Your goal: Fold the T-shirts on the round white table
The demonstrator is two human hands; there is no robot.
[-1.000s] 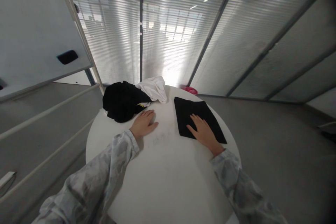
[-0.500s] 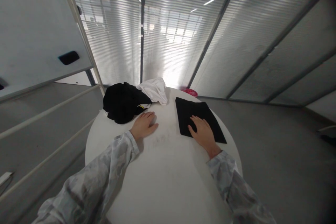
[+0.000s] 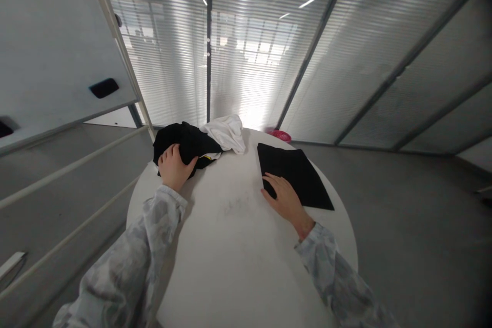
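My left hand point(image 3: 175, 169) rests over the near side of a crumpled black cloth point(image 3: 188, 138), thumb and fingers apart. From the black bundle a bit of yellow shows near its right end. Against it, on the far side, lies a bunched white cloth point(image 3: 228, 133). My right hand point(image 3: 283, 197) is open with fingers spread, over the left near edge of a flat, folded black cloth point(image 3: 303, 177) on the right of the table. Both sleeves are grey and patterned.
Everything lies on a round white table point(image 3: 246, 246) with dark smudges near its middle. Behind its far edge is a pink basket-like object point(image 3: 281, 136). A whiteboard point(image 3: 57, 36) on a pale frame stands at left; a glass partition with blinds point(image 3: 246, 61) closes the back.
My left hand has moved left and away from me, from the bare table onto the crumpled black cloth. My right hand has slid left toward the edge of the folded cloth.
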